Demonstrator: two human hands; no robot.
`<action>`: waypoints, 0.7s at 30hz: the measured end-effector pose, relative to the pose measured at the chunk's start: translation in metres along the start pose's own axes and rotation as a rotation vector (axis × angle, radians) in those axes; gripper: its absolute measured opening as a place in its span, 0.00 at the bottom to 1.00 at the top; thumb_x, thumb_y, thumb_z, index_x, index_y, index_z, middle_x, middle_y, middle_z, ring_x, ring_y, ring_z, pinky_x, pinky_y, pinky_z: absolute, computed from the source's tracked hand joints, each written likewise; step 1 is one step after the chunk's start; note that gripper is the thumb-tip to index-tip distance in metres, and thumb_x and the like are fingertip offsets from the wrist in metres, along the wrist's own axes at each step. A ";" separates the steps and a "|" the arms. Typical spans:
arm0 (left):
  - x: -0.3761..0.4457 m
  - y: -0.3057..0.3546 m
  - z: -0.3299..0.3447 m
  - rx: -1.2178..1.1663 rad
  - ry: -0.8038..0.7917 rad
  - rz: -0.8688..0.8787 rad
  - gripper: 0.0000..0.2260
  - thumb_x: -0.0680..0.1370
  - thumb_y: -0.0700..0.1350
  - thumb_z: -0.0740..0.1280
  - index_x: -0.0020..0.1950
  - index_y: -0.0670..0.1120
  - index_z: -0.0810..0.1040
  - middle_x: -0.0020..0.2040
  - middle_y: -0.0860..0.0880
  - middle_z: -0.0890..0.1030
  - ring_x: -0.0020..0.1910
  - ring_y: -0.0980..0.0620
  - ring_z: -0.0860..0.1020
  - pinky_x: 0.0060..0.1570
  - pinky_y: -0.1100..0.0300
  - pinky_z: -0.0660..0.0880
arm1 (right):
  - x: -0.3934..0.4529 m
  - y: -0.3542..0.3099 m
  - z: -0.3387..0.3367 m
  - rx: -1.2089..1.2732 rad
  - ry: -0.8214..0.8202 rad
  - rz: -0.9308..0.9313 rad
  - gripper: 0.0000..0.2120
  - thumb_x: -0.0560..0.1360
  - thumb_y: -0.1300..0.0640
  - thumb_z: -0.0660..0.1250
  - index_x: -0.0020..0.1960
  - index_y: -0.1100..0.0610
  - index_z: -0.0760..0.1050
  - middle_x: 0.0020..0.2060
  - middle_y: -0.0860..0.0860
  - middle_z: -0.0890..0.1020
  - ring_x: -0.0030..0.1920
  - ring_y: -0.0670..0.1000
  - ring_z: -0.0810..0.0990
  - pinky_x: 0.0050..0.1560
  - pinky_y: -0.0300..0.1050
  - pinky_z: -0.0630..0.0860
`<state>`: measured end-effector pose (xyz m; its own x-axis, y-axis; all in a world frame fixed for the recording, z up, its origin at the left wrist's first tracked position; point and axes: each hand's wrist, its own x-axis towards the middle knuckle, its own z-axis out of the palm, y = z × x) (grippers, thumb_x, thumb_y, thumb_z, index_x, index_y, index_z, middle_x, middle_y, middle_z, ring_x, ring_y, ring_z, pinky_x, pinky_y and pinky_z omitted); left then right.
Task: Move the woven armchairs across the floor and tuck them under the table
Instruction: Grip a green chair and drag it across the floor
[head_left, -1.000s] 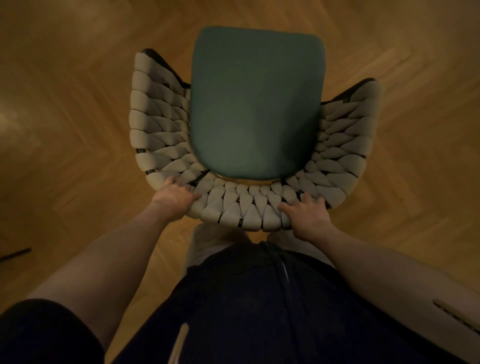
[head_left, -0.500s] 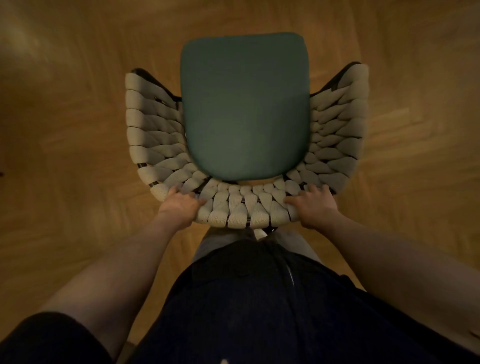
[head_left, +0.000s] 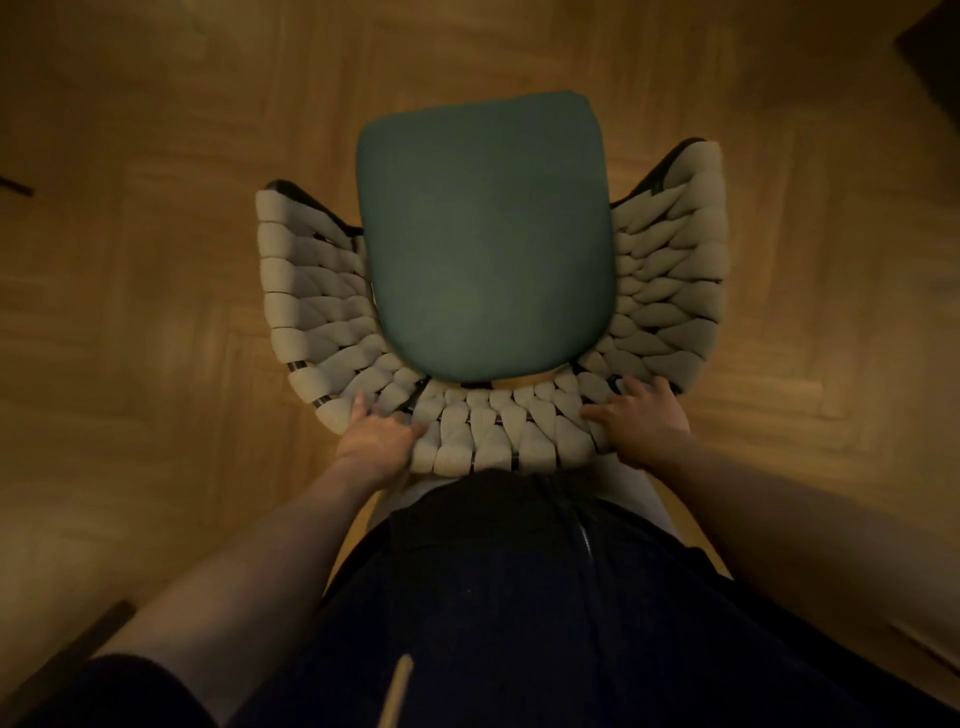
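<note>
On herringbone wood floor (head_left: 156, 312): beige woven armchair with green seat pad (head_left: 483, 234), mid-transit. Left hand (head_left: 376, 441) and right hand (head_left: 641, 423) grip curled over near backrest rim. No worktop visible; next, keep pushing and locate it.

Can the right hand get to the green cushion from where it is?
Probably yes: the right hand grips the woven backrest, and the green seat cushion lies just beyond, nothing lying between.

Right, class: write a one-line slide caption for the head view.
Both hands, left hand and right hand, grip the woven armchair backrest above a wooden floor.
</note>
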<state>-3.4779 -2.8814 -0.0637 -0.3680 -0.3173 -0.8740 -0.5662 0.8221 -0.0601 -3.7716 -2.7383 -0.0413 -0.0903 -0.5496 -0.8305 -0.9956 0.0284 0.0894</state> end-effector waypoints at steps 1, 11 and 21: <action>0.000 0.005 -0.001 -0.028 -0.011 -0.017 0.26 0.84 0.46 0.56 0.82 0.59 0.56 0.77 0.46 0.69 0.79 0.38 0.59 0.77 0.34 0.43 | 0.003 0.008 -0.005 -0.031 0.006 -0.015 0.29 0.78 0.47 0.67 0.76 0.38 0.60 0.70 0.48 0.73 0.73 0.56 0.63 0.66 0.58 0.64; -0.011 0.093 0.007 -0.380 -0.012 -0.225 0.30 0.81 0.44 0.63 0.81 0.58 0.57 0.77 0.48 0.69 0.78 0.41 0.63 0.78 0.35 0.46 | 0.042 0.073 -0.046 -0.358 0.043 -0.245 0.24 0.81 0.47 0.64 0.75 0.39 0.63 0.68 0.50 0.75 0.70 0.57 0.66 0.64 0.58 0.63; -0.021 0.159 0.017 -0.724 -0.031 -0.426 0.31 0.80 0.44 0.65 0.81 0.58 0.59 0.72 0.49 0.73 0.73 0.42 0.69 0.75 0.38 0.54 | 0.078 0.074 -0.103 -0.718 0.049 -0.463 0.26 0.80 0.51 0.63 0.77 0.40 0.61 0.68 0.48 0.75 0.72 0.57 0.64 0.66 0.59 0.62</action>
<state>-3.5473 -2.7363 -0.0631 -0.0007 -0.5101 -0.8601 -0.9894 0.1252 -0.0734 -3.8494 -2.8657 -0.0430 0.3393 -0.4110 -0.8461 -0.6725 -0.7350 0.0873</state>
